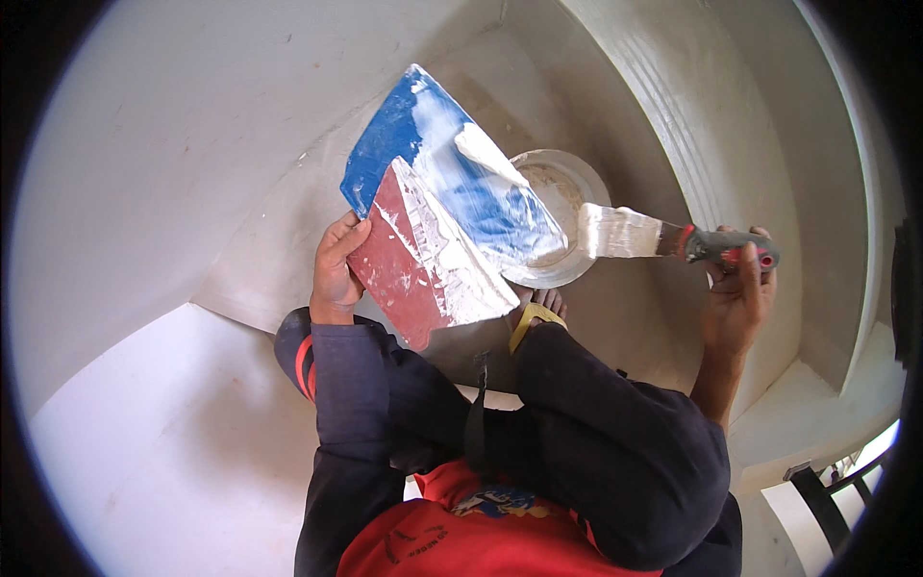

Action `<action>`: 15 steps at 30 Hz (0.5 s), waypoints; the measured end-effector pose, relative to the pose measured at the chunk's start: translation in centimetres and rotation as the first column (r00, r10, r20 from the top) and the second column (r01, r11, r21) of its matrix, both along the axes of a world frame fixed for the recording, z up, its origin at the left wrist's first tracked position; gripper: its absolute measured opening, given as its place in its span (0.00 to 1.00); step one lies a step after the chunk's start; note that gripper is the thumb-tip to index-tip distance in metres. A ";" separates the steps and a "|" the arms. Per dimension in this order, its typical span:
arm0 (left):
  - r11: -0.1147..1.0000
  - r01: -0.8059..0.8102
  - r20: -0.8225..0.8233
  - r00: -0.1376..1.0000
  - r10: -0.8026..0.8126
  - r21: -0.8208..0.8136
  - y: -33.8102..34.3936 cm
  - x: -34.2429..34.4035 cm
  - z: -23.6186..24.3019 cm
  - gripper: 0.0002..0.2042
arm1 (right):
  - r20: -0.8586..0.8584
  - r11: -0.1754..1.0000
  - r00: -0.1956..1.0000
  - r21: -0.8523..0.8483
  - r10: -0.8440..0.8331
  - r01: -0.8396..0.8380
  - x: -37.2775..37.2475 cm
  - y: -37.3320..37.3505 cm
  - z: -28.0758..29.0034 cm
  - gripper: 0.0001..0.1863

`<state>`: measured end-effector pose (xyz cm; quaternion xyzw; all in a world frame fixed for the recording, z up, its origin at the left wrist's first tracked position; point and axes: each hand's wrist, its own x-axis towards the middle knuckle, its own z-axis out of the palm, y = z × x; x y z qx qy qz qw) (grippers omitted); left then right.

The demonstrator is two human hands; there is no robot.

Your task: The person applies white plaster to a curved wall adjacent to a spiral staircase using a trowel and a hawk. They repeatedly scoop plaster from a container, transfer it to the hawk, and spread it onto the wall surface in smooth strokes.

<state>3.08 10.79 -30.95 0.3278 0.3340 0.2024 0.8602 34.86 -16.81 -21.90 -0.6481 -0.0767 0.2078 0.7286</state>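
Two flat sheets smeared with white paste take up the middle of the view, and a pale wall (173,144) curves along the far left. Next to it comes the left hand (336,264), clamped on the sheets' near left edge, its thumb lying on top where the two corners meet; the fingers underneath are mostly hidden. Farthest from the body, the blue sheet (383,144) slants down to the right, bare at its left end and coated with white paste (486,154) over the rest, with a thicker lump along its upper edge. Overlapping it on the near side is a dark red sheet (394,274), bare on the left and thickly streaked with white along its right part. Below the sheets are the person's bent legs in dark trousers (615,433) and a red shirt (481,529); a foot (550,304) with a yellow strap (531,322) shows just beyond the knee. Right of the sheets, a round pan (588,173) sits on the floor, partly hidden by the blue sheet. In front of the pan's right rim is a putty knife (673,240), its white-coated blade pointing left, near the blue sheet but apart from it. Closed around its grey and red handle is the right hand (742,298). Black railing (822,505) stands at the lower right.
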 end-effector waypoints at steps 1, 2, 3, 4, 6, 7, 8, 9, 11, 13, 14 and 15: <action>1.000 0.014 0.005 1.000 -0.014 -0.002 0.1 0.1 -0.1 0.15 | -0.009 0.999 1.000 0.047 0.017 -0.017 0.6 0.2 0.6 0.19; 0.999 0.043 0.021 0.999 -0.042 -0.009 0.1 0.1 -0.3 0.15 | -0.019 0.995 0.999 0.093 0.036 -0.034 1.0 0.7 1.1 0.18; 0.997 0.070 0.037 0.997 -0.070 -0.016 0.2 0.0 -0.6 0.16 | -0.052 0.991 0.997 0.124 0.052 -0.046 1.3 1.6 1.5 0.18; 0.995 0.101 0.052 0.994 -0.100 -0.024 0.5 0.1 -0.7 0.16 | -0.086 0.987 0.994 0.152 0.066 -0.053 1.5 3.0 1.8 0.17; 0.983 0.147 0.070 0.988 -0.140 -0.107 1.0 0.3 -1.0 0.16 | -0.165 0.972 0.980 0.223 0.113 -0.075 1.7 5.8 1.3 0.15; 0.976 0.164 0.076 0.985 -0.155 -0.145 1.1 0.4 -1.1 0.16 | -0.210 0.957 0.965 0.271 0.160 -0.099 1.9 7.2 0.2 0.14; 0.971 0.169 0.081 0.984 -0.158 -0.167 1.2 0.4 -1.5 0.16 | -0.257 0.939 0.944 0.321 0.207 -0.118 2.1 8.5 -1.0 0.13; 0.966 0.174 0.086 0.983 -0.161 -0.189 1.2 0.4 -2.0 0.16 | -0.304 0.942 0.926 0.310 0.223 -0.125 2.1 9.8 -2.0 0.11; 0.960 0.174 0.098 0.983 -0.155 -0.220 1.2 0.7 -1.7 0.17 | -0.390 0.945 0.884 0.293 0.258 -0.146 1.6 12.0 -3.5 0.10; 0.958 0.165 0.125 0.982 -0.138 -0.234 1.2 0.8 -1.9 0.18 | -0.394 0.961 0.887 0.224 0.240 -0.161 1.3 12.8 -4.2 0.09; 0.958 0.157 0.137 0.982 -0.127 -0.240 1.2 0.8 -1.9 0.18 | -0.396 0.967 0.888 0.190 0.235 -0.171 1.3 13.0 -4.5 0.09; 0.958 0.164 0.151 0.980 -0.131 -0.234 1.3 0.8 -2.0 0.18 | -0.376 0.968 0.896 0.178 0.234 -0.177 1.6 12.9 -4.6 0.09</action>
